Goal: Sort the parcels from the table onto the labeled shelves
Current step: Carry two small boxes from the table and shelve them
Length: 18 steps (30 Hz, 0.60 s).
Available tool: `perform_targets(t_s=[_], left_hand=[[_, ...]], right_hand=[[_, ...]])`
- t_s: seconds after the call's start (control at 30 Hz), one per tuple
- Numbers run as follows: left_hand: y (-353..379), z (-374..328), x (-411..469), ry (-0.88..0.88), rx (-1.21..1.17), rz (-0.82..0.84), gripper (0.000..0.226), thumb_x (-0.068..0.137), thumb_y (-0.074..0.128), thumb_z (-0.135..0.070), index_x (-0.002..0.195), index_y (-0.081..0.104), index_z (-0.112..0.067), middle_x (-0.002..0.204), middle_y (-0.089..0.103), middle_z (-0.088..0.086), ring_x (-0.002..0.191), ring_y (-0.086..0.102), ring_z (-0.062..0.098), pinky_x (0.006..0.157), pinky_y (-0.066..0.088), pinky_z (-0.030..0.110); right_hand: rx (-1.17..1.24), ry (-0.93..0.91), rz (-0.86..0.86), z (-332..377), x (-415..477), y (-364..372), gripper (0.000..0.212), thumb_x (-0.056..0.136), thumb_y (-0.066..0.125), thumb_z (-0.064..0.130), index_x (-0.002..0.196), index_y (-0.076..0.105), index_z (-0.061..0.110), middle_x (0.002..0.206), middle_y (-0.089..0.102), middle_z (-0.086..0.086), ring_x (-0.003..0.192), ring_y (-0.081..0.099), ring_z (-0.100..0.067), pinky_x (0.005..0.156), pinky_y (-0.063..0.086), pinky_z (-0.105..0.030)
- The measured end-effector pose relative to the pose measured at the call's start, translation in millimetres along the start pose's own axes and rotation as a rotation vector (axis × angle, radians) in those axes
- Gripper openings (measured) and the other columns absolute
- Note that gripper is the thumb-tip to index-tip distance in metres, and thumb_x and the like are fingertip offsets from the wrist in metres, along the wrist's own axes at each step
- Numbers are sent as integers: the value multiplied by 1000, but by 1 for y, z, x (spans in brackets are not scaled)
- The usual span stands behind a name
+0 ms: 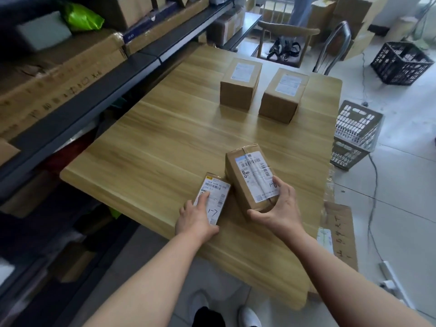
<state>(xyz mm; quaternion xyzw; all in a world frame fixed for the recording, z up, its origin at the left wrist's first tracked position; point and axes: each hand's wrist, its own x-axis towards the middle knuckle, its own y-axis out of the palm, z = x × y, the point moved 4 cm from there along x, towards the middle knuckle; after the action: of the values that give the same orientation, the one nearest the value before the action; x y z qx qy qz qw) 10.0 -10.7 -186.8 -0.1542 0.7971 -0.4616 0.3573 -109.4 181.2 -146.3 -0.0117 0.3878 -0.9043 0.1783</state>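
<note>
Parcels on the table: four brown cardboard boxes, each with a white shipping label on top.
Small parcel: a flat, narrow brown cardboard box (213, 199) marked "1-7" by hand, lying near the front edge of the light wood-grain table (151, 147).
Medium parcel: a taller brown cardboard box (250, 178) sealed with clear tape, just right of the small one and touching it; handwriting on its label is partly covered.
Far parcels: two brown cardboard cubes, the left far box (239, 84) and the right far box (283, 95), side by side and close but apart, well beyond the hands.
Left hand (195, 217): lies on the near end of the small parcel, index finger stretched over the label, thumb at the near edge; the grip is loose and flat, pressing on the box, not closed round it.
Right hand (278, 208): cups the near end of the medium parcel, fingers on its top and right side, thumb across the near face; grip wrapped on the box, which tilts slightly.
Shelves: one dark metal rack (77, 109) along the left, holding cardboard cartons and one green plastic bag (81, 17).
Crates: two on the floor at right, one white plastic crate (356, 134), one black plastic crate (401, 62).
Chairs: two beyond the table, one wooden chair (285, 35), one metal-framed chair (335, 46).
</note>
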Motion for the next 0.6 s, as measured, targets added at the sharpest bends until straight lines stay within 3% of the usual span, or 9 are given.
perform_targets(t_s=[0.23,0.4,0.6], left_hand=[[8,44,-66,-165,-110,-91,101,67,75,-37,148,16,-41,131,38,6,123,39,29,99,41,36],[10,79,-130,-350,-216,-276,86,67,73,-37,143,32,-34,135,42,1,121,42,25,94,41,31],[21,118,-217,-525,-371,-514,81,66,76,-35,139,43,-26,136,43,2,122,40,22,101,35,27]], right_hand=[[-127,-215,185,6,-31,5,107,55,82,48,145,26,34,132,32,9,122,39,-12,98,43,-31],[-79,-394,369,20,-53,21,106,53,81,49,144,30,32,135,32,7,125,39,-14,101,43,-33],[-106,-578,533,50,-97,54,104,55,77,55,145,30,32,136,30,8,127,36,-14,102,42,-34]])
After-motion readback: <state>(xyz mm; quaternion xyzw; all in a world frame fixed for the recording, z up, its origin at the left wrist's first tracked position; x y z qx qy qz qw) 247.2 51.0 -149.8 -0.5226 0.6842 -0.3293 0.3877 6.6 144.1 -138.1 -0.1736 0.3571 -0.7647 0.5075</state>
